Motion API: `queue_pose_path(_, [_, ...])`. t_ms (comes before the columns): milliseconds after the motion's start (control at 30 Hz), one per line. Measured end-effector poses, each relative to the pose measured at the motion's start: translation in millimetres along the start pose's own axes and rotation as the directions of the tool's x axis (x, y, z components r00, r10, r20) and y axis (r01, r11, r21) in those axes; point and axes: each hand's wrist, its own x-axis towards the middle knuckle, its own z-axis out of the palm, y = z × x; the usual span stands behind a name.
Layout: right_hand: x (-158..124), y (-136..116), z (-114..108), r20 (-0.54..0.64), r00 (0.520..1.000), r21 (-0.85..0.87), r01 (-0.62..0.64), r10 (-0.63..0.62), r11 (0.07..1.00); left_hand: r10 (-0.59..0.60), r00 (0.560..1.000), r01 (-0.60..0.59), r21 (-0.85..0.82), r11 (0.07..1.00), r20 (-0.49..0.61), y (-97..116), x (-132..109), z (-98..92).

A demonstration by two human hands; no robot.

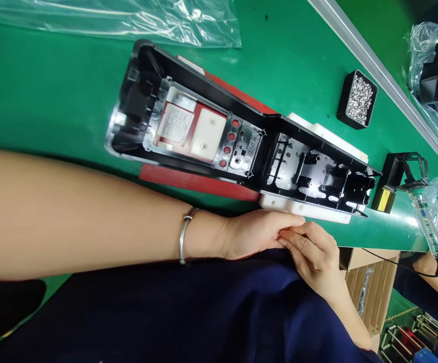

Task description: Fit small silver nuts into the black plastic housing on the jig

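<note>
My left hand, wearing a silver bangle at the wrist, meets my right hand at the near edge of the table. The fingers of both are closed and pressed together, and whatever may lie between them is hidden. Just beyond them rests a long black plastic housing, its hollow inside facing up. A red and white fixture sits under the housing, with white blocks at its narrow end. Through an opening in the wide part I see a paper label and a white plate.
A black box of small metal parts stands at the back right. Beside the narrow end are a black holder and an electric screwdriver. Clear plastic film lies at the back left. A co-worker's arm shows at right, near cardboard.
</note>
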Motion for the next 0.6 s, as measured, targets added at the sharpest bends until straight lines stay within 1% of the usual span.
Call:
queue_pose_path(133, [0,-4,-1,0.017,0.999,0.006,-0.041,0.041,0.999,-0.013,0.999,0.013,-0.005,1.0,-0.04,-1,0,0.5])
queue_pose_path(267, [3,-12,-11,-0.002,1.0,0.021,-0.013,0.013,1.0,-0.018,0.999,0.018,0.007,1.0,-0.03,-1,0,-0.7])
queue_pose_path(333, [9,-16,-20,-0.068,0.998,0.023,0.008,-0.007,1.0,-0.065,0.997,0.067,0.038,0.997,-0.033,0,0,-1.9])
queue_pose_path(367, [14,-17,-25,-0.133,0.991,0.014,0.032,-0.03,0.999,-0.095,0.995,0.097,0.053,0.994,-0.044,0,0,-2.7])
queue_pose_path(400, [20,-17,-29,-0.208,0.976,-0.003,0.064,-0.063,0.998,-0.12,0.991,0.123,0.065,0.99,-0.061,1,0,-3.6])
queue_pose_path(467, [36,-14,-37,-0.338,0.929,-0.062,0.134,-0.147,0.989,-0.144,0.986,0.15,0.076,0.986,-0.082,0,0,-5.3])
queue_pose_path(500, [44,-11,-40,-0.374,0.91,-0.097,0.154,-0.18,0.983,-0.142,0.987,0.149,0.083,0.985,-0.079,0,1,-5.9])
queue_pose_path(533, [53,-7,-43,-0.385,0.901,-0.127,0.161,-0.199,0.979,-0.141,0.987,0.147,0.091,0.985,-0.075,0,1,-6.3])
queue_pose_path(600, [68,2,-48,-0.361,0.914,-0.165,0.134,-0.186,0.977,-0.14,0.987,0.148,0.104,0.983,-0.078,1,1,-5.7])
